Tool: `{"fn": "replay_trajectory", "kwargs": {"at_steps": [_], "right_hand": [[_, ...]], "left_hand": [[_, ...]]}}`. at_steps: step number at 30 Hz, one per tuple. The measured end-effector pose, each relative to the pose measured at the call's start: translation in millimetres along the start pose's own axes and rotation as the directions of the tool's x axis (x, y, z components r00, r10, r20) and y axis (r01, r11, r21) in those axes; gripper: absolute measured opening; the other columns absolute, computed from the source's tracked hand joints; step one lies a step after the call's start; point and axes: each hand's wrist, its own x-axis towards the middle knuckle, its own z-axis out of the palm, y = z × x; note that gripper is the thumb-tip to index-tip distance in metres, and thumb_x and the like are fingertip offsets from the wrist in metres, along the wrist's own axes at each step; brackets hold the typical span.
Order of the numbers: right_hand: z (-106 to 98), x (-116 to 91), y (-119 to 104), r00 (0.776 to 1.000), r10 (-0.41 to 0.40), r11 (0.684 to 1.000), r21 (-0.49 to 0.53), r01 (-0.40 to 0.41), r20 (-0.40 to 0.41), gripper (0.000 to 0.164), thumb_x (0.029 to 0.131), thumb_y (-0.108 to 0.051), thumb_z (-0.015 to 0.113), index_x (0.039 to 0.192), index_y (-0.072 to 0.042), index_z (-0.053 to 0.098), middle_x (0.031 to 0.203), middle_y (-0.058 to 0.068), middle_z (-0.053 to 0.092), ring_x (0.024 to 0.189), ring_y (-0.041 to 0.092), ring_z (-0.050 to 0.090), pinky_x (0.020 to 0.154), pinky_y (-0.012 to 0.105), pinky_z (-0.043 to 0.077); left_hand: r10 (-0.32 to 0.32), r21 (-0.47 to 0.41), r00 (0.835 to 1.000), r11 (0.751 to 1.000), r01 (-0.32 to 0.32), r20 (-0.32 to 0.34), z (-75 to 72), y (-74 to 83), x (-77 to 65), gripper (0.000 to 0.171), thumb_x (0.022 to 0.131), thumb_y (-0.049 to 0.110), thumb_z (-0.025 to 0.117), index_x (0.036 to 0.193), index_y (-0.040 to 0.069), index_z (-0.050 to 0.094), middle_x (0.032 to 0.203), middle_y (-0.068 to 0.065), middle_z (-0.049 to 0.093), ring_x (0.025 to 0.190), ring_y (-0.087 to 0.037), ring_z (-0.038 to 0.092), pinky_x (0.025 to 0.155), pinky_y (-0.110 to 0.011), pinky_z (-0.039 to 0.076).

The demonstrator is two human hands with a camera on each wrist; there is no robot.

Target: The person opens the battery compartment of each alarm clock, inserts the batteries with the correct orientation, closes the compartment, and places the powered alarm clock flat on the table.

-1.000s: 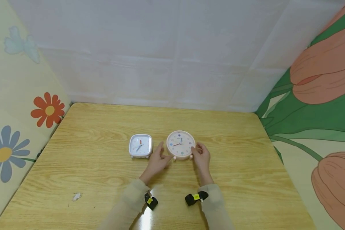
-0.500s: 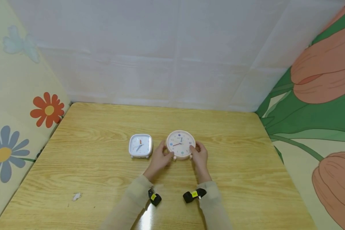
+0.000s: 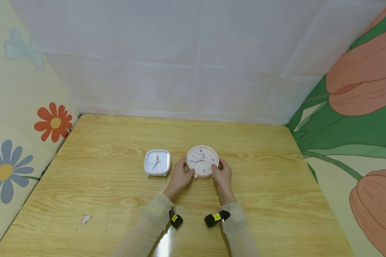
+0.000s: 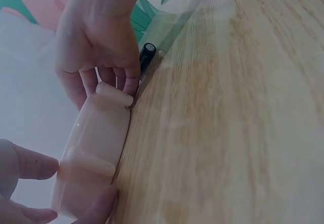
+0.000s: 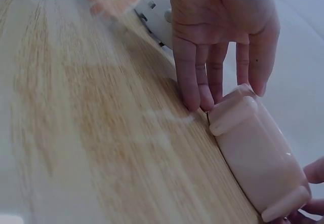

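A round pale pink alarm clock (image 3: 202, 161) lies face up on the wooden table, its two stubby feet toward me. My left hand (image 3: 180, 177) grips its lower left rim, thumb on the front edge and fingers around the side. On the opposite side my right hand (image 3: 223, 175) holds the lower right rim, its thumb over the face's edge. The left wrist view shows the clock's side wall (image 4: 98, 133) and both feet between the hands. In the right wrist view, the clock's underside edge (image 5: 253, 158) touches the tabletop.
A white square alarm clock (image 3: 157, 162) lies face up just left of my left hand. A small white scrap or chipped patch (image 3: 85, 219) is at the table's front left. A white cloth (image 3: 193, 71) hangs behind the table (image 3: 260, 150), with flower-printed panels at both sides.
My left hand has moved right and closed onto the pink clock's rim. My right hand has shifted slightly left, its thumb still on the edge. The clock has hardly moved.
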Motion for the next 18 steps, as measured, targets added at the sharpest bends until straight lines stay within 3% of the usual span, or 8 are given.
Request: {"fn": "replay_trajectory", "kwargs": {"at_steps": [8,14,18], "right_hand": [[2.2,-3.4,-0.4,1.0,-0.004,1.0,0.01,0.004,-0.028,0.039,0.082,0.003,0.056,0.121,0.008,0.052,0.105,0.021,0.056,0.092,0.024,0.05,0.069,0.02,0.044],[4.2,-5.0,-0.5,0.998,-0.032,0.999,0.017,0.033,-0.063,0.037,0.08,0.004,0.056,0.117,0.007,0.056,0.097,0.02,0.057,0.085,0.022,0.052,0.062,0.016,0.043],[4.0,-6.0,-1.1,0.997,-0.038,0.999,0.025,0.04,-0.073,0.037,0.079,0.005,0.057,0.116,0.006,0.056,0.096,0.019,0.057,0.084,0.021,0.051,0.061,0.015,0.043]], "left_hand": [[0.032,0.019,0.999,0.999,-0.031,-0.024,-0.2,3.6,-0.9,0.06,0.075,0.003,0.065,0.128,-0.01,0.04,0.105,-0.027,0.056,0.069,-0.019,0.051,0.061,-0.029,0.046],[0.014,0.02,1.0,1.0,-0.014,-0.026,0.1,3.0,-0.3,0.062,0.074,0.002,0.065,0.129,-0.01,0.04,0.109,-0.027,0.055,0.088,-0.029,0.053,0.078,-0.039,0.046],[-0.006,-0.019,1.0,1.0,0.006,-0.014,1.6,0.9,1.4,0.063,0.075,0.0,0.064,0.13,-0.011,0.038,0.113,-0.028,0.054,0.095,-0.031,0.053,0.084,-0.04,0.046]]}}
